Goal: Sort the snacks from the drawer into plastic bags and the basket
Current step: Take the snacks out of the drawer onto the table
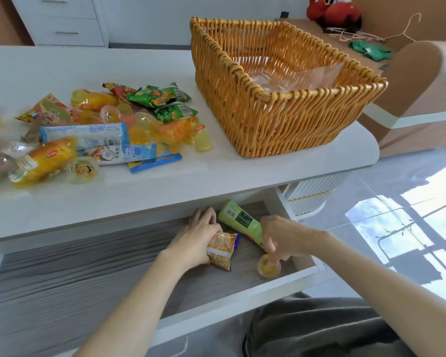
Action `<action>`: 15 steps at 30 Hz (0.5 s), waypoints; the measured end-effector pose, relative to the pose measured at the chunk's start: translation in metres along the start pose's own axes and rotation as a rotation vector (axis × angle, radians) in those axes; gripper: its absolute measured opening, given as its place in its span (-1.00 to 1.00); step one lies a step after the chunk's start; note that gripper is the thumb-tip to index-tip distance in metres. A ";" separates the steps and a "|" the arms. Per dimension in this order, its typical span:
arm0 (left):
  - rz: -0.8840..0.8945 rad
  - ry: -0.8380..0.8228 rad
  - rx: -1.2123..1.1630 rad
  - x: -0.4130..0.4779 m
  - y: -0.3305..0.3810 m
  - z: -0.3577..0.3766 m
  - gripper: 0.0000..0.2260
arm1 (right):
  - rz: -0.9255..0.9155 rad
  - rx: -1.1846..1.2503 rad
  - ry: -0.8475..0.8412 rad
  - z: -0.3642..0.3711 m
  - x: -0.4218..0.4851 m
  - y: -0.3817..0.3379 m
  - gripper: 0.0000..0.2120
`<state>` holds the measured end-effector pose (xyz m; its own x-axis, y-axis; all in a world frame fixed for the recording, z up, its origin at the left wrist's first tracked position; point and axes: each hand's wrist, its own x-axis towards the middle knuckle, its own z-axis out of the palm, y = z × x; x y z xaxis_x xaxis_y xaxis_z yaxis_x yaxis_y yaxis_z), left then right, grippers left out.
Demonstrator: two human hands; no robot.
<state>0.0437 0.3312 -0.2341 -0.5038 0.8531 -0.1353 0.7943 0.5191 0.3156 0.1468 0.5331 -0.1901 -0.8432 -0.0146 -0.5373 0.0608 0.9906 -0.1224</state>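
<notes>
**Forearms extended into the open drawer**

Two bare forearms are stretched from the lower edge, past a lap in dark grey cloth, into the drawer's right end. A tan snack packet is gripped there by the left hand, whose fingers are curled round it. Just to its right, near the drawer's front right corner, a yellow jelly cup is pinched from above by the bent fingers of the right hand. A green packet is laid on the wood-grain floor behind and between the two hands, with its near end hidden under the right hand.

Above the drawer, a heap of snacks is spread over the left part of the pale table top; jelly cups and green, red, orange and blue wrappers can be made out in it. A woven basket is set on the table's right part, apart from the heap, and clear plastic bags are laid inside it.

Farther back, a white cabinet is seen at the left. A red plush toy, wire hangers and a green cloth are seen at the right.
</notes>
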 end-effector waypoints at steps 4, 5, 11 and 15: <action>0.020 0.007 0.118 -0.003 0.006 0.000 -0.66 | 0.035 0.257 0.111 0.002 0.004 0.005 -0.84; 0.007 -0.015 0.134 -0.003 0.007 0.000 -0.64 | 0.055 0.294 0.080 0.006 0.008 0.005 -0.85; -0.071 -0.159 0.160 -0.010 0.005 -0.007 -0.46 | 0.079 0.446 0.013 0.022 0.024 -0.004 -0.75; -0.114 -0.200 0.155 -0.026 0.002 -0.019 -0.45 | 0.041 0.470 0.027 0.015 0.017 -0.013 -0.74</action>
<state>0.0516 0.3093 -0.2122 -0.5279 0.7743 -0.3489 0.7866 0.6007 0.1428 0.1396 0.5183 -0.2108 -0.8484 0.0327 -0.5284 0.3240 0.8214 -0.4693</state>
